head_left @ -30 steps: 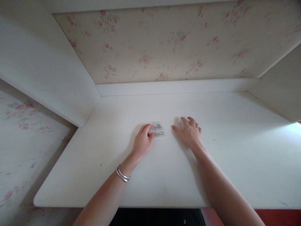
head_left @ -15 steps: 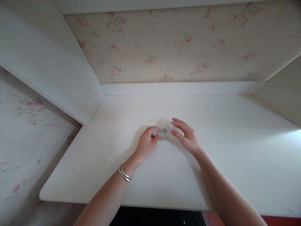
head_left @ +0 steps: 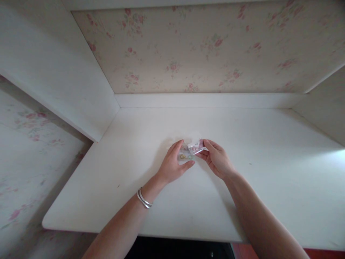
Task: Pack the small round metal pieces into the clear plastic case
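Note:
A small clear plastic box [head_left: 185,157] with compartments lies on the white desk; little coloured pieces show inside it, too small to name. My left hand [head_left: 174,160] spans the box from its left side, with the thumb along the near edge and the fingers at the far edge, steadying it. Just above the box's right part, a small clear plastic packet [head_left: 196,147] with pinkish contents is pinched between the thumb and fingers of my right hand [head_left: 215,156]. Silver bangles [head_left: 144,198] circle my left wrist.
The white desk [head_left: 269,172] has a raised back edge and a rounded front left corner. A white side panel [head_left: 78,82] stands at the left, and flowered wallpaper [head_left: 172,54] covers the back. Below the front edge is something black [head_left: 183,248].
My right hand, open beside the box before, has closed on the small packet and lifted it over the box. The left thumb has moved right along the box's near edge.

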`<state>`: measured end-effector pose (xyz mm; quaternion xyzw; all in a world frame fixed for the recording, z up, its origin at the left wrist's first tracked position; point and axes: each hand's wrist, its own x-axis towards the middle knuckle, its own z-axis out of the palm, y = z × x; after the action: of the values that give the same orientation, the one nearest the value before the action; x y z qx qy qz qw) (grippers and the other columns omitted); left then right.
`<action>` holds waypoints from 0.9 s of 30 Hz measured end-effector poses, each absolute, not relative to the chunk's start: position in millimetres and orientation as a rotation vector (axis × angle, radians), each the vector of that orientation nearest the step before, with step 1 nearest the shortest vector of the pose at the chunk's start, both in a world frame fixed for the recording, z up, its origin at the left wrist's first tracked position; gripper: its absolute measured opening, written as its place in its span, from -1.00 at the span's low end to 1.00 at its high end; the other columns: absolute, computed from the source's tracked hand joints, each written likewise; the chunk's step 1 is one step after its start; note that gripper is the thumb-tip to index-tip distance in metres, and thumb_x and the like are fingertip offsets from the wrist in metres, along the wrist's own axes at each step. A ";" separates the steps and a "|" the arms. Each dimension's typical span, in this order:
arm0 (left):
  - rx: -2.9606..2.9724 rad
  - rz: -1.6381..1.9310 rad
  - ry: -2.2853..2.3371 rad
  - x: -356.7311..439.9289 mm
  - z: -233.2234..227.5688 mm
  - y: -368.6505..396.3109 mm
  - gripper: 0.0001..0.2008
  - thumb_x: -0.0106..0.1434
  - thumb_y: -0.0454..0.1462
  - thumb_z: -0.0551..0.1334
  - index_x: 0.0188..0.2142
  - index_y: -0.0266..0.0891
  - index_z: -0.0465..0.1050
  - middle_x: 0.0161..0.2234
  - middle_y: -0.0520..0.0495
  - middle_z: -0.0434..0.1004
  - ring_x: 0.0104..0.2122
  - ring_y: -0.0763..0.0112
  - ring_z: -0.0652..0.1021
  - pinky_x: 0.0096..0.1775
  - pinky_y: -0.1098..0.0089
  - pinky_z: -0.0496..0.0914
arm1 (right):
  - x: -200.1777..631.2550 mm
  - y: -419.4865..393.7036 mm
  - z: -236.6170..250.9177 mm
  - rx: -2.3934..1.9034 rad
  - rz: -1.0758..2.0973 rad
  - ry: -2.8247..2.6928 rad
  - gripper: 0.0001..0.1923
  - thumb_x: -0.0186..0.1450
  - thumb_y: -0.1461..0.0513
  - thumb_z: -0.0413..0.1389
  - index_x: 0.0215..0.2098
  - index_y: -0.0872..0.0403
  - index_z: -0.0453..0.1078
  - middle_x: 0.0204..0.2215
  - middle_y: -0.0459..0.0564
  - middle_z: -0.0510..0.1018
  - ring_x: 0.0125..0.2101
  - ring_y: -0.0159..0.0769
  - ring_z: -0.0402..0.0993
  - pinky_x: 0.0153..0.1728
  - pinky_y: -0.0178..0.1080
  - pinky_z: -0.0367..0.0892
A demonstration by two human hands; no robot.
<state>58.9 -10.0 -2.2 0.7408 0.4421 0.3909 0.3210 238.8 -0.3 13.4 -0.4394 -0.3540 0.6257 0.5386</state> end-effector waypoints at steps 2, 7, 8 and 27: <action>1.948 1.046 1.174 58.6 -3.2 -9.4 -0.20 0.08 -0.12 0.33 0.23 -0.18 -0.01 0.18 -0.24 0.16 0.15 0.14 0.26 0.14 0.11 0.20 | 235.8 -1.8 13.7 -1.110 1.457 -0.846 -0.76 0.20 0.08 0.14 -0.23 0.03 0.38 -0.37 -0.09 0.50 -0.36 -0.34 0.52 -0.28 -0.24 0.47; 1.964 1.085 1.217 54.0 -3.6 -4.8 -0.34 0.14 -0.12 0.28 0.19 -0.17 0.11 0.14 -0.21 0.24 0.13 0.19 0.30 0.14 0.14 0.22 | 233.2 -3.4 12.0 -1.320 1.364 -1.013 -0.58 0.19 0.16 0.12 0.02 0.07 0.34 -0.47 -0.08 0.48 -0.53 -0.38 0.47 -0.53 -0.32 0.42; 1.974 1.083 1.223 52.8 -3.7 -4.0 -0.40 0.16 -0.13 0.27 0.16 -0.17 0.17 0.13 -0.20 0.26 0.13 0.20 0.31 0.14 0.14 0.22 | 233.6 -3.3 9.8 -1.361 1.325 -1.068 -0.55 0.19 0.17 0.10 0.05 0.09 0.34 -0.50 -0.09 0.47 -0.57 -0.40 0.44 -0.58 -0.34 0.38; 1.557 0.973 1.076 51.5 -20.7 -1.5 -0.41 0.09 -0.24 0.32 0.13 -0.20 0.26 0.10 -0.15 0.36 0.03 0.24 0.44 0.07 0.21 0.35 | 244.1 -1.1 -7.9 -1.603 0.751 -1.900 -0.56 0.29 0.20 -0.10 0.10 0.03 0.33 -0.15 0.03 0.55 -0.19 -0.25 0.46 -0.17 -0.23 0.30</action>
<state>51.5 -1.5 -20.7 0.6397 0.4421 0.3998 0.4852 244.1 -1.1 -7.9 -0.5944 -0.7046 0.2787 0.2692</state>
